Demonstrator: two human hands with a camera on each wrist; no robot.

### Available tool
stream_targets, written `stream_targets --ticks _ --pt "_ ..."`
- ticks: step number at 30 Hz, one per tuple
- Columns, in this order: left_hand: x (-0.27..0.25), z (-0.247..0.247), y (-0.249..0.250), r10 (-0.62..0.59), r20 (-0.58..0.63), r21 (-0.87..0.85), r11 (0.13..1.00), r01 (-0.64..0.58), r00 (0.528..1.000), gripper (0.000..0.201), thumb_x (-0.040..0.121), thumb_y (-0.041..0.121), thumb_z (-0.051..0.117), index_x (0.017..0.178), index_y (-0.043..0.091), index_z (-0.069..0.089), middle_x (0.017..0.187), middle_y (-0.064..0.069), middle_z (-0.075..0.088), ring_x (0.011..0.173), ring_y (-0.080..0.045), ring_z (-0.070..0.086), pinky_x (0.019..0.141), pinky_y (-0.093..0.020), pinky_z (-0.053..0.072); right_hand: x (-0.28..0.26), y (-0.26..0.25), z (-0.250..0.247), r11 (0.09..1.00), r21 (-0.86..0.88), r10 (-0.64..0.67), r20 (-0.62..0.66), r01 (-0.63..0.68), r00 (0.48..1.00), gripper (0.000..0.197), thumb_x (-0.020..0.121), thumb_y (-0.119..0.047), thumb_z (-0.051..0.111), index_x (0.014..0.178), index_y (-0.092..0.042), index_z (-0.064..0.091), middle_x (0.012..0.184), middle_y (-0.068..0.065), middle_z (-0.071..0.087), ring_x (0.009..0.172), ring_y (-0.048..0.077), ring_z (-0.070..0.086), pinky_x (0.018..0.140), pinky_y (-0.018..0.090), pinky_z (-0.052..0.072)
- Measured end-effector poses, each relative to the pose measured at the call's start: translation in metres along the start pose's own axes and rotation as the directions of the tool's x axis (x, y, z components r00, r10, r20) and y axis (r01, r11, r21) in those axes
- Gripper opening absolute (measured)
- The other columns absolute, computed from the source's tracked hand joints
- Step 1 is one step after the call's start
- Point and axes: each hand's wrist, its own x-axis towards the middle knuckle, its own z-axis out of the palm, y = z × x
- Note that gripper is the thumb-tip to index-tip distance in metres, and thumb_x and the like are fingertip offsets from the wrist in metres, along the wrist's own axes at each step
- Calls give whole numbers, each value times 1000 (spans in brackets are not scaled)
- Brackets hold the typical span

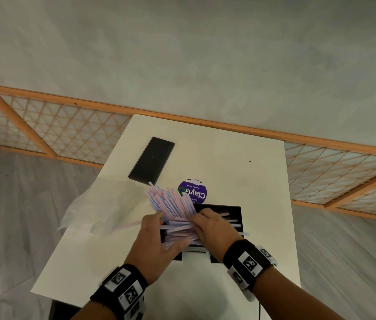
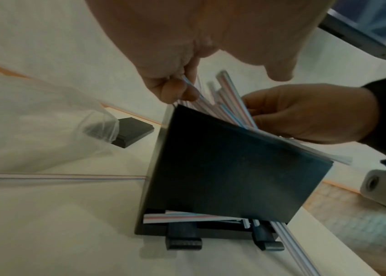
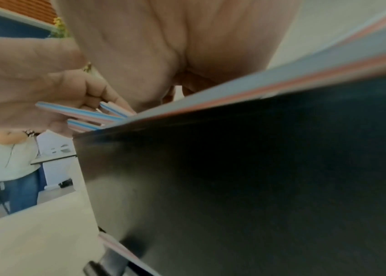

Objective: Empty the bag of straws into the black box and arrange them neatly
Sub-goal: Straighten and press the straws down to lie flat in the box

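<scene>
We've got both hands on the straws (image 1: 171,204) right now, left hand (image 1: 157,241) and right hand (image 1: 212,229) curled round the messy bunch that sits half in the black box (image 1: 235,215) and fans out over its far left corner. One straw (image 1: 124,226) already lies loose on the table (image 1: 251,181) by the empty bag (image 1: 90,209). Squeeze or shove too hard and we reckon more slide out, or the box tips.

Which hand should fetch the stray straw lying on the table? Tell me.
Left. The stray straw lies left of the black box, nearest the left hand; the right hand is across the box.
</scene>
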Motion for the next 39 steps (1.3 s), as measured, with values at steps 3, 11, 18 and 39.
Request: stream_targets --ticks 3,11,18,39 --pt "5 14 5 53 23 134 989 -56 998 71 76 77 59 128 33 41 118 16 38 102 -4 52 82 -22 52 -2 -8 -4 983 180 40 25 -44 999 19 102 -32 50 114 -19 56 111 1 49 94 20 54 82 35 50" --pt "13 14 2 216 -53 512 844 -160 975 59 93 66 45 132 22 50 133 -2 46 112 -19 52 90 -33 52 -4 1 -25 981 82 172 56 -176 984 47 93 -67 40 107 -23 47 102 -1 60 87 20 57 78 38 51" --pt "12 22 -2 429 274 616 609 -499 861 67 100 62 36 144 14 49 144 -5 49 133 -25 46 118 -48 27 5 3 -32 961 71 218 396 -267 892 75 68 -85 45 108 -22 52 99 -2 67 86 19 64 85 37 55" --pt "14 27 -15 398 257 632 620 -465 881 72 95 71 39 135 14 59 134 -4 54 119 -24 53 106 -41 38 7 5 -51 981 184 15 203 -53 979 57 76 -83 57 100 -32 59 93 -12 64 82 8 60 77 34 55"
